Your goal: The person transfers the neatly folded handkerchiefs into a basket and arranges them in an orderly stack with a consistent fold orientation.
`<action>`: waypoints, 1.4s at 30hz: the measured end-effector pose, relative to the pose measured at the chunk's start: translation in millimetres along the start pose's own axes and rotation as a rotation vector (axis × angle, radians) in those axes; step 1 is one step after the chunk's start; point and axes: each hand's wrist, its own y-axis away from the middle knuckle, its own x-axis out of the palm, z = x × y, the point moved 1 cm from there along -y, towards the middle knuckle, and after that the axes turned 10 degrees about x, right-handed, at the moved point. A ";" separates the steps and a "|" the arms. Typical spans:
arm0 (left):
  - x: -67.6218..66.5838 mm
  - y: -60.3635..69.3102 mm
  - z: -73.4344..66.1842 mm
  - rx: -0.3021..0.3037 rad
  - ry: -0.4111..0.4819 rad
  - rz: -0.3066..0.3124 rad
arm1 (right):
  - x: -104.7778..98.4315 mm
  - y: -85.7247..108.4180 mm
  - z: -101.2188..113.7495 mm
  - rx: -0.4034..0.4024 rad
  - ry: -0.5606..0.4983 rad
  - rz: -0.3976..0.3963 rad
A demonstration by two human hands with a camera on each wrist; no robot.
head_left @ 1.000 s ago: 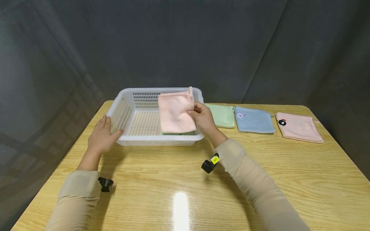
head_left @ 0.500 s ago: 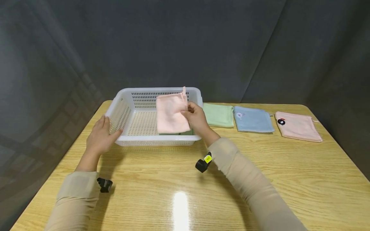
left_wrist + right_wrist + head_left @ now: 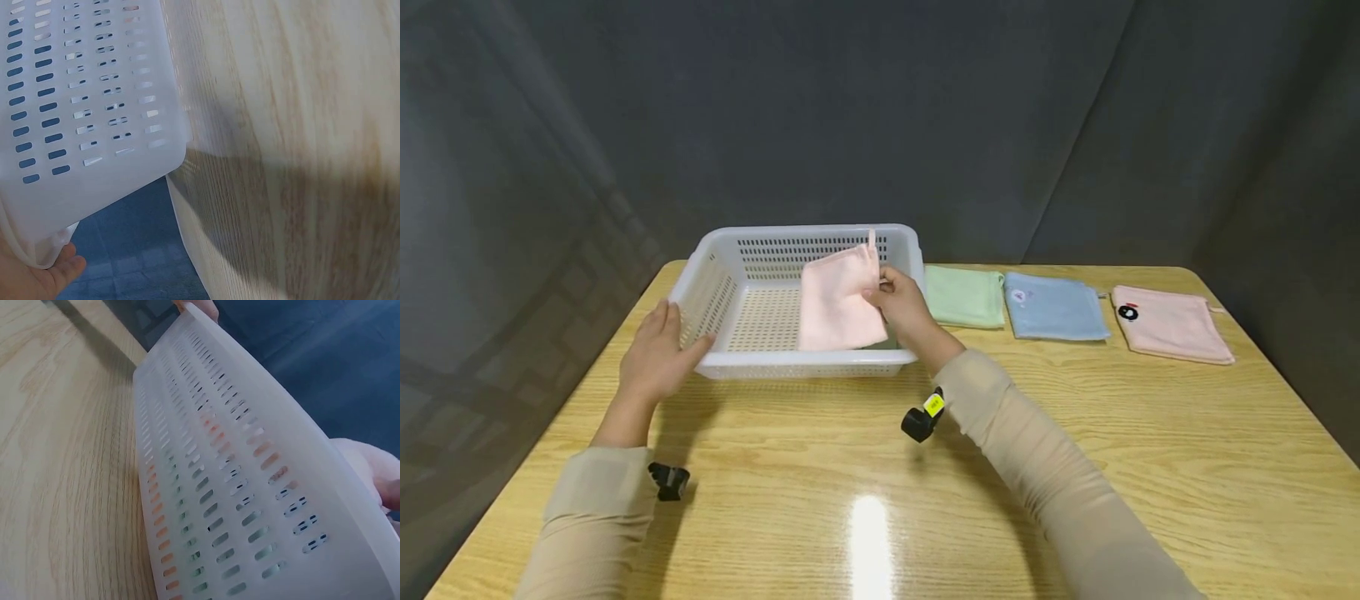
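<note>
A white plastic basket (image 3: 805,359) with slotted walls stands at the back left of the table. At its front left corner my left hand (image 3: 651,354) holds the rim, thumb over it and fingers outside; the left wrist view shows its fingertips beside the rim corner (image 3: 47,256). My right hand (image 3: 904,310) pinches the right edge of a folded pink towel (image 3: 838,304) with a hanging loop. That towel is tilted inside the right half of the basket. Below it a bit of green cloth (image 3: 891,341) shows. Orange-pink and green tints appear through the basket wall (image 3: 206,550) in the right wrist view.
Right of the basket, in a row, lie a folded green towel (image 3: 964,297), a blue towel (image 3: 1055,307) and another pink towel (image 3: 1172,325) with a black round patch. A dark curtain (image 3: 880,117) hangs behind the wooden table (image 3: 790,483).
My right hand has moved left and slightly down with the pink towel, which now sits lower in the basket, its lower edge near the front rim. The left hand stays at the corner.
</note>
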 end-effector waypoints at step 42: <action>2.8 0.0 3.3 0.009 0.001 -0.013 | 6.0 -2.9 -4.5 -0.072 0.717 -0.254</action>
